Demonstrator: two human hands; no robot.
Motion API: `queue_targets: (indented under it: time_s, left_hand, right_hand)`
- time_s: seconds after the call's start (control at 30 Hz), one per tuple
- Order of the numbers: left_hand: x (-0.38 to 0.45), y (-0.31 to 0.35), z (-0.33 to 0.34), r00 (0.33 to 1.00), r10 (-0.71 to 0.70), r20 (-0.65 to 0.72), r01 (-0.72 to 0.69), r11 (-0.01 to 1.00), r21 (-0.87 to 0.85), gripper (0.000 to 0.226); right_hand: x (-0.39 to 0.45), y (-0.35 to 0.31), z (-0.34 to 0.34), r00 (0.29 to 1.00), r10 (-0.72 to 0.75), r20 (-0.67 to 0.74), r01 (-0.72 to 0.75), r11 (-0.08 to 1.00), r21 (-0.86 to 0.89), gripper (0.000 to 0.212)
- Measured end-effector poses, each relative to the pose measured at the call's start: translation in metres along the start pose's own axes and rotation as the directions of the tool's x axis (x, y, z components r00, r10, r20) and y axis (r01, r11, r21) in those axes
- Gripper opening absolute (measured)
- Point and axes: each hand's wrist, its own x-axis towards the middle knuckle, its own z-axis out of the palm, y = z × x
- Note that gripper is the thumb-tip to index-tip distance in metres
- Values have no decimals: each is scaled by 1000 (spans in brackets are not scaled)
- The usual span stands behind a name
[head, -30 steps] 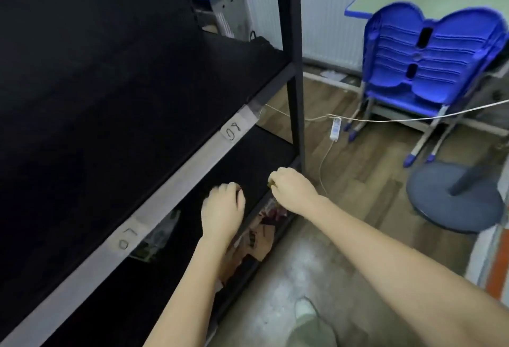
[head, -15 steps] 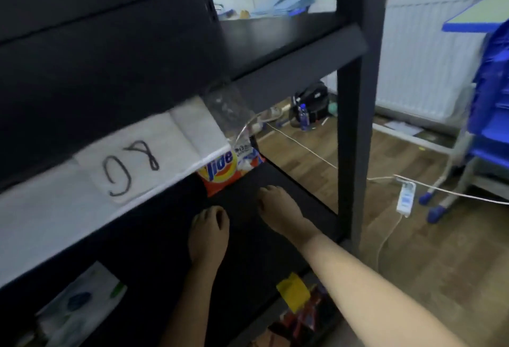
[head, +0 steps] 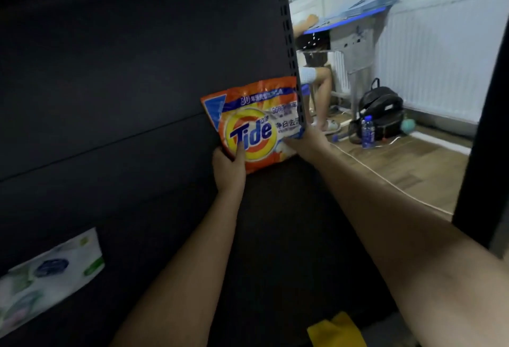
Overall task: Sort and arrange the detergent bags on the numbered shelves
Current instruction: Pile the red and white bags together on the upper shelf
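You are holding the Tide bag (head: 254, 123) upright on the shelf (head: 275, 209): left hand (head: 229, 165) fingers clamped on its lower-left corner, right hand (head: 308, 143) fingers pinching its lower-right edge.

Both hands now hold the orange detergent bag (head: 256, 123) upright at the back of the black shelf (head: 275, 222): the left hand (head: 228, 165) grips its lower left corner, the right hand (head: 308, 140) its right edge. Half a second ago they rested on the shelf short of it.
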Motion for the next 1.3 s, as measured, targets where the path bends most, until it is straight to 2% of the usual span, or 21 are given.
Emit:
queue_targets:
  time_s: [0.13, 0.3, 0.47, 0.6, 0.73, 0.8, 0.97, 1.1, 1.3]
  left_hand:
    - [7, -5, -5, 996, -72, 59, 74, 996, -44, 55]
    - [-9, 4, -15, 990, -115, 85, 127, 979, -159, 44]
    - [-63, 12, -41, 982, -175, 70, 185, 963, -193, 29]
    - [-117, 20, -77, 971, -232, 61, 239, 946, -220, 22]
    - [-182, 37, -115, 960, -258, 106, 276, 933, -230, 11]
    - [-210, 48, -133, 950, -284, 130, 307, 926, -221, 12]
    - [-266, 87, -174, 888, -408, 213, 442, 885, -145, 29]
    - [-303, 118, -208, 853, -392, 344, 433, 900, -50, 19]
    - [-344, 196, -250, 825, -362, 434, 438, 895, -85, 13]
  right_hand:
    - [-8, -1, 4, 999, 0, 43, 2, 999, -53, 40]
    - [-34, -4, -5, 998, 46, 45, -46, 999, 21, 33]
    - [-84, -13, -23, 998, 56, 35, -56, 998, 15, 37]
    - [-147, -27, -42, 999, 43, -3, -44, 995, -84, 31]
    - [-215, -44, -69, 997, 69, 45, -63, 991, -121, 30]
    - [-249, -49, -83, 993, 110, 35, -106, 991, -87, 31]
    - [-340, -61, -115, 974, 227, -22, -227, 974, 7, 33]
    - [-402, -75, -140, 957, 287, -40, -284, 956, 70, 30]
    - [-462, -127, -194, 946, 284, -157, -250, 946, 205, 41]
